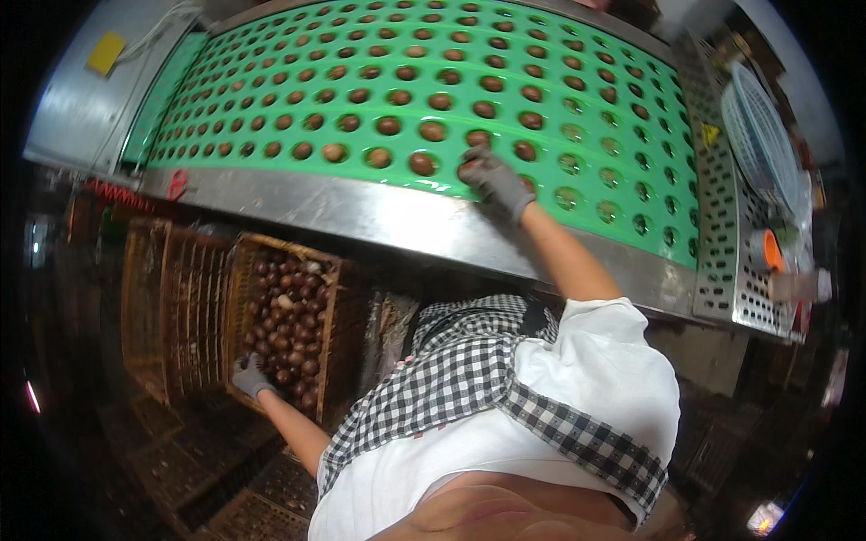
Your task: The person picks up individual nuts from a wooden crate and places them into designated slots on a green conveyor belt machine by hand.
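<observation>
A green moulded tray surface [406,182] with rows of round cups lies before me, most cups holding a round brown fruit-like item [389,125]. My right hand [492,177], in a grey glove, has its fingertips around one brown item [470,170] at a cup in the near row. More of these items [287,318], mostly dark brown, fill a yellowish slatted plastic crate [327,345] at the lower left. Over the near left corner of that crate is my grey-gloved left hand [251,376], its fingers bent beside the pile; whether it holds an item is hidden.
A steel ledge [379,209] runs along the tray's near side. Another slatted crate [145,304] stands left of the full one. At the right, a perforated metal panel [718,270] borders a pale blue basket [758,138], an orange ring-shaped object [772,250] and a bottle [802,287].
</observation>
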### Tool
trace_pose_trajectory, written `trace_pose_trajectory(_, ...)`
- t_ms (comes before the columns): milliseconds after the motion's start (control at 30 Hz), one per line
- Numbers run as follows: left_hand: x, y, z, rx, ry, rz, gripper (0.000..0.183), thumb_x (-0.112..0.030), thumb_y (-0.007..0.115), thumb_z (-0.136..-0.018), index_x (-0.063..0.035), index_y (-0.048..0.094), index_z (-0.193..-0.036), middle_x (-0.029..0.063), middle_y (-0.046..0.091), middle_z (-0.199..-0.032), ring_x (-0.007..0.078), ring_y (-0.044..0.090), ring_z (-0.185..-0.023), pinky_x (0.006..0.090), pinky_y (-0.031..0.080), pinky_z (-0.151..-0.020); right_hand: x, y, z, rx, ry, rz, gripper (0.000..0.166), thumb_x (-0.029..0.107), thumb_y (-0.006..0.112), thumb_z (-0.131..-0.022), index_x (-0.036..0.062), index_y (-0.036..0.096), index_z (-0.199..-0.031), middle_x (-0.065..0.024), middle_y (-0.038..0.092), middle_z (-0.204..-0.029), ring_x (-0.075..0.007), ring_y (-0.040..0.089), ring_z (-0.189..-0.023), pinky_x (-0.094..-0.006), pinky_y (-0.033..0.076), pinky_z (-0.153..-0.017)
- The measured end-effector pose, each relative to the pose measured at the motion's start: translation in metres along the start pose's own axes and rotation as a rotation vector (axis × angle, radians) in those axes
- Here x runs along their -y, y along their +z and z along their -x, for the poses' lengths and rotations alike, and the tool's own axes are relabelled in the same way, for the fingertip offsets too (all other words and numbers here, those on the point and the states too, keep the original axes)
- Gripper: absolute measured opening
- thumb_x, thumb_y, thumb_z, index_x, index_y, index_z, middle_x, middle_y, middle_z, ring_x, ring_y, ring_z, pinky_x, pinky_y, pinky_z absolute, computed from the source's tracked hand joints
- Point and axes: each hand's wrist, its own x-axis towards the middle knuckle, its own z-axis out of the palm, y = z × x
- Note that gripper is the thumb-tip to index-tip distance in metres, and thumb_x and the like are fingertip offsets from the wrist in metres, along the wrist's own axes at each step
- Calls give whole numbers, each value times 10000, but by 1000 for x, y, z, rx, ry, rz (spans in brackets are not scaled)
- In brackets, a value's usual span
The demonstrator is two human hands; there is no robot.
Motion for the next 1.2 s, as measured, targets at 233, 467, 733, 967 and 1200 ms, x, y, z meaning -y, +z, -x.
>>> trace_pose_trajectory(233, -208, 122, 112, 738, 533, 483, 320, -62, 633, -833, -11, 662, -1147, 90, 669, -1104, 182, 628, -987, 304, 512, -842, -19, -165, 36, -429, 142, 1039, 440, 319, 664, -806, 130, 620, -1201, -185, 535, -1270, -324, 631, -941, -447, 523, -859)
trace_pose_trajectory(467, -366, 291, 352, 1581, 788, 396, 383, -111, 638, -834, -36, 618, -1209, 62, 617, -1174, 156, 607, -995, 275, 518, -798, -5, -113, 110, -269, 73, 1182, 692, 472, 631, -827, 123, 466, -1402, -160, 319, -1518, -367, 382, -1328, -505, 337, -1078)
trace_pose_trajectory(733, -438, 435, 470, 1056, 1598, -481, 394, -195, 630, -793, -200, 661, -1186, 148, 566, -1293, 340, 607, -1083, 406, 500, -927, -13, -121, 110, -259, 94, 1170, 769, 483, 621, -817, 69, 418, -1434, -170, 343, -1516, -335, 341, -1372, -491, 294, -1099)
trace_pose_trajectory(967, -450, 474, 474, 829, 1794, -445, 360, -206, 592, -868, -284, 628, -1217, 88, 402, -1497, 336, 399, -1343, 523, 349, -1075, -15, -119, 106, -273, 85, 1139, 846, 475, 628, -813, 34, 339, -1474, -177, 304, -1544, -358, 345, -1369, -494, 293, -1101)
trace_pose_trajectory(1200, -369, 392, 343, 506, 1611, 297, 395, -22, 628, -722, -158, 684, -1089, 168, 546, -1351, 358, 528, -1205, 449, 442, -988, -26, -127, 101, -308, 96, 1225, 908, 529, 600, -835, 22, 262, -1508, -170, 302, -1551, -348, 374, -1352, -451, 308, -1106)
